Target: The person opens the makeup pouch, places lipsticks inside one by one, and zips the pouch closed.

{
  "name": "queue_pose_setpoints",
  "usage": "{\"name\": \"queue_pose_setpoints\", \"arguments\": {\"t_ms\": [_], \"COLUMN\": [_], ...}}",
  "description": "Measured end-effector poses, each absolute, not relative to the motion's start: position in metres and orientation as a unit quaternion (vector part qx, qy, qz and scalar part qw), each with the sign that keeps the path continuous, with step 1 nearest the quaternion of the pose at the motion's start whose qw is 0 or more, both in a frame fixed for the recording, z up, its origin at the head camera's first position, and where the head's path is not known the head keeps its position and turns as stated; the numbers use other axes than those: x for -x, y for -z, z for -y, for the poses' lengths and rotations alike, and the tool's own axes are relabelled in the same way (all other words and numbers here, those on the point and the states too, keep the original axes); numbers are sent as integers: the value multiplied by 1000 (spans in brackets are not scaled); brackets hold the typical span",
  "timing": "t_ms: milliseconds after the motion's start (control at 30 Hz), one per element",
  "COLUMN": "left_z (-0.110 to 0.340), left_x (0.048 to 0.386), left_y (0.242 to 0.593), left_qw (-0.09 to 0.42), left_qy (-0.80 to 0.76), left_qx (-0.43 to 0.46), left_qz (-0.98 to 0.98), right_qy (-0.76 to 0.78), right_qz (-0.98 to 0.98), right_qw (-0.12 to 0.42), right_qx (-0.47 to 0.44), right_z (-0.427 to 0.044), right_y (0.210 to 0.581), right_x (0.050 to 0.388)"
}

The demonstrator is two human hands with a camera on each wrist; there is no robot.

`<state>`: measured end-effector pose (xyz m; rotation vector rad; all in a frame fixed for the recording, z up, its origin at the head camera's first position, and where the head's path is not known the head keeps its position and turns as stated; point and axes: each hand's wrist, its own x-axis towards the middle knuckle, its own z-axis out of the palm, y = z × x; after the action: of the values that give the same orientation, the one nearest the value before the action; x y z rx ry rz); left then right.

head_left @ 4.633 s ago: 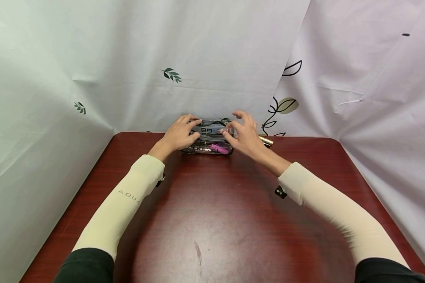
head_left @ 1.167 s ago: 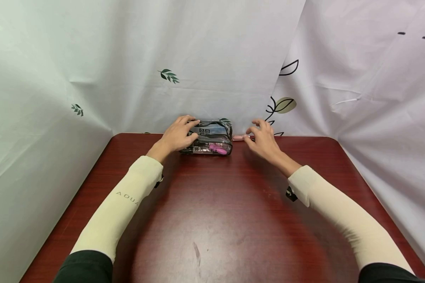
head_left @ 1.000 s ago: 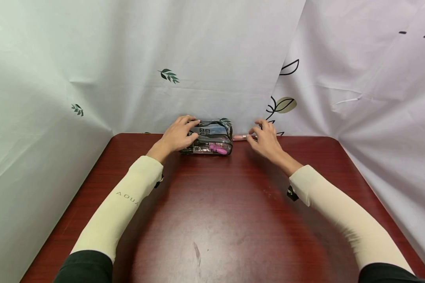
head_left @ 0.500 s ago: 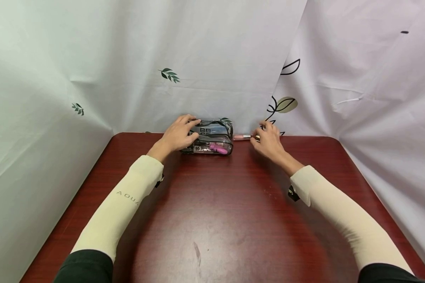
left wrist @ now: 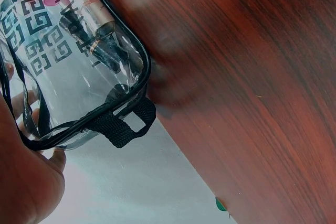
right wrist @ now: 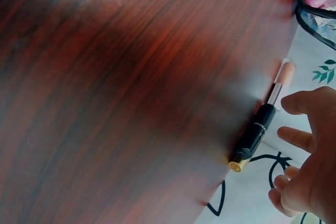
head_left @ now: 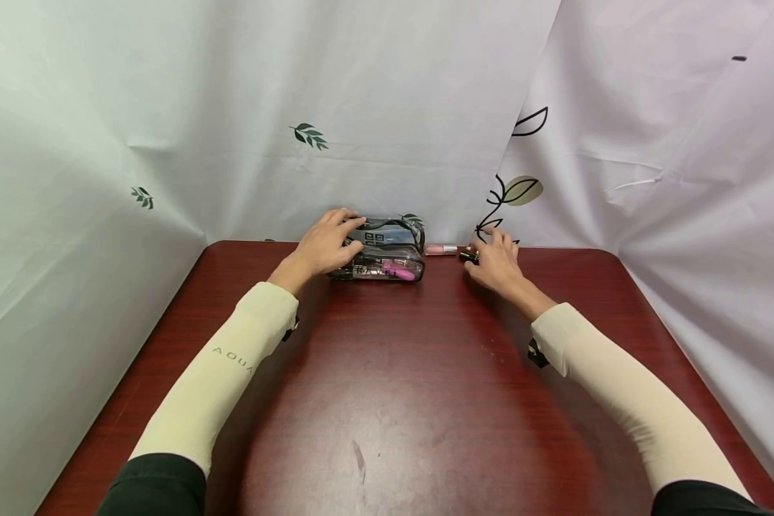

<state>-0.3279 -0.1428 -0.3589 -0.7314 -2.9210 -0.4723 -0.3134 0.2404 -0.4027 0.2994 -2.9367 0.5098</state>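
Observation:
A clear pouch with black trim [head_left: 387, 252] stands at the table's far edge, a bright pink item and several cosmetic tubes [left wrist: 98, 18] showing inside. My left hand [head_left: 325, 242] grips its left upper part, thumb in front and fingers over the top; some fingers show through the plastic in the left wrist view. Right of the pouch lies a pink lip gloss tube [head_left: 440, 249], end to end with a black tube with a gold end [right wrist: 254, 132]. My right hand [head_left: 498, 259] is beside the black tube, fingers loosely bent and apart from it in the right wrist view.
The dark red wooden table [head_left: 387, 373] ends at a white cloth backdrop [head_left: 387, 107] with leaf prints, right behind the pouch and tubes. A black webbing loop [left wrist: 123, 124] sticks out from the pouch's side.
My right hand has moved from over the pouch to the right, then along the tubes. The lip gloss now lies uncovered beside the pouch. My left hand has stayed on the pouch.

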Motion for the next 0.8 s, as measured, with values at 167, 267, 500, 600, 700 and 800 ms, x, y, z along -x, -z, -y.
{"name": "queue_pose_setpoints", "arguments": {"t_ms": [167,267,500,600,700,800], "left_z": [143,144,143,143,143,143], "left_x": [327,328,328,329,329,329], "left_y": [360,360,360,360,360,359], "left_qw": [49,51,50,49,47,45], "left_qy": [155,156,160,159,157,157], "left_qx": [239,238,237,236,236,234], "left_qz": [957,957,957,957,958,958], "right_qy": [-164,-158,-160,-170,-168,-157], "right_qz": [979,981,982,980,980,981], "right_qw": [71,66,55,56,60,68], "right_qx": [-94,-91,-85,-84,-86,-91], "right_z": [-243,-244,-247,-249,-250,-249], "right_y": [405,406,409,411,412,412], "right_x": [314,314,313,313,313,312]}}
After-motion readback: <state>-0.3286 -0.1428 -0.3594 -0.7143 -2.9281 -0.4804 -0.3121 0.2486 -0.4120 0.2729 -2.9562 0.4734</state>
